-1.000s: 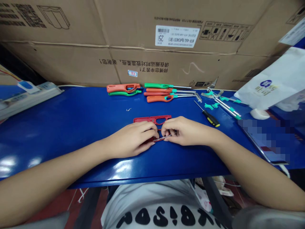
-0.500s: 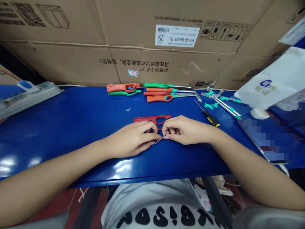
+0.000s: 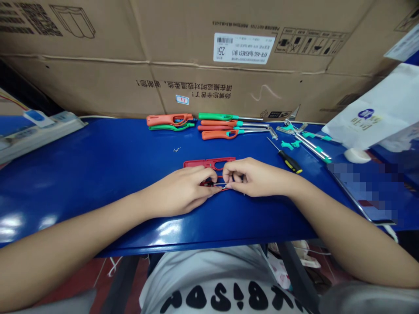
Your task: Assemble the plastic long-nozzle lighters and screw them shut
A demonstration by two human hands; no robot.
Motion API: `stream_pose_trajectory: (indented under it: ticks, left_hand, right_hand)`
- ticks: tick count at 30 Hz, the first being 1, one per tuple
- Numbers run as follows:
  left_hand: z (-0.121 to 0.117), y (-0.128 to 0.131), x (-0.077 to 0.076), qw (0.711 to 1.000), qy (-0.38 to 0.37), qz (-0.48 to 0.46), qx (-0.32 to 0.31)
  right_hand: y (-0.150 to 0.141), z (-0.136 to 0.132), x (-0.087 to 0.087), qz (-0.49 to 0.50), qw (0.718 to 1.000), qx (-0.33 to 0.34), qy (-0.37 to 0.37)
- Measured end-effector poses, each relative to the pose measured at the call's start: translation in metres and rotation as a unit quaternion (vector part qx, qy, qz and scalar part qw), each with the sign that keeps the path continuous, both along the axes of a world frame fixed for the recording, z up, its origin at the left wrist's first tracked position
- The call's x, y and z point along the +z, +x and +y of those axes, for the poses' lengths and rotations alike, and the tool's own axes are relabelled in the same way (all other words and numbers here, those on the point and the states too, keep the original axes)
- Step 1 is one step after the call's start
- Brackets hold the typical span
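My left hand (image 3: pixel 185 189) is closed on the near red lighter casing half (image 3: pixel 220 176), which lies on the blue table, mostly hidden under my fingers. A dark part shows inside it, by my left thumb. From there a thin grey tube or wire (image 3: pixel 220 183) runs right to my right hand (image 3: pixel 247 178). The thumb and fingers of that hand pinch its end, over the casing. Just beyond both hands lies the other red casing half (image 3: pixel 209 163), with its trigger opening at the right.
Behind are orange and green lighters (image 3: pixel 219 135) and handle casings (image 3: pixel 170 120). Several small screws (image 3: pixel 176 149) lie left of centre. A screwdriver (image 3: pixel 290 161), metal tubes with teal parts (image 3: pixel 310 144) and a phone (image 3: pixel 363 192) are at right. A cardboard box (image 3: pixel 183 78) borders the back.
The thin grey piece has swung from slanting over the casing's near edge to lying nearly level along it. My right fingers moved slightly; the left hand stays almost in place.
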State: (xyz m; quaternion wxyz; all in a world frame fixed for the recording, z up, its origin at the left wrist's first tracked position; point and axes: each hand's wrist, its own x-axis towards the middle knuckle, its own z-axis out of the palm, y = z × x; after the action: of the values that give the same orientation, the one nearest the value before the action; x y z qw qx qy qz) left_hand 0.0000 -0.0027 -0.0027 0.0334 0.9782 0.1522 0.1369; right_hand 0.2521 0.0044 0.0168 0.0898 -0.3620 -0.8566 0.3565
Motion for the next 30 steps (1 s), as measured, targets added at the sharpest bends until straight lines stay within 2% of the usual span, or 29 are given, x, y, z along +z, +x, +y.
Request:
stream_pose_trajectory:
  ticks: [4, 10, 16, 24, 30]
  left_hand:
    - [-0.002, 0.0023, 0.0026, 1.0, 0.024, 0.002, -0.002]
    - [-0.0021, 0.0005, -0.0002, 1.0, 0.011, -0.003, -0.001]
    - [-0.0003, -0.001, -0.005, 1.0, 0.003, -0.022, -0.004]
    - [-0.0003, 0.0006, -0.0019, 1.0, 0.009, -0.023, -0.003]
    - [0.0026, -0.0036, -0.0039, 0.999, -0.025, -0.039, -0.01]
  right_hand:
    - [-0.0025, -0.0012, 0.0001, 0.009, 1.0, -0.01, -0.007]
    - [-0.0037, 0.0, -0.0003, 0.003, 1.0, -0.021, -0.022]
    - [-0.0027, -0.0009, 0.0016, -0.009, 0.999, -0.018, -0.028]
    - [0.0003, 0.0004, -0.0026, 0.008, 1.0, 0.002, -0.022]
    - [0.0022, 0.0021, -0.0021, -0.003, 0.999, -0.002, -0.041]
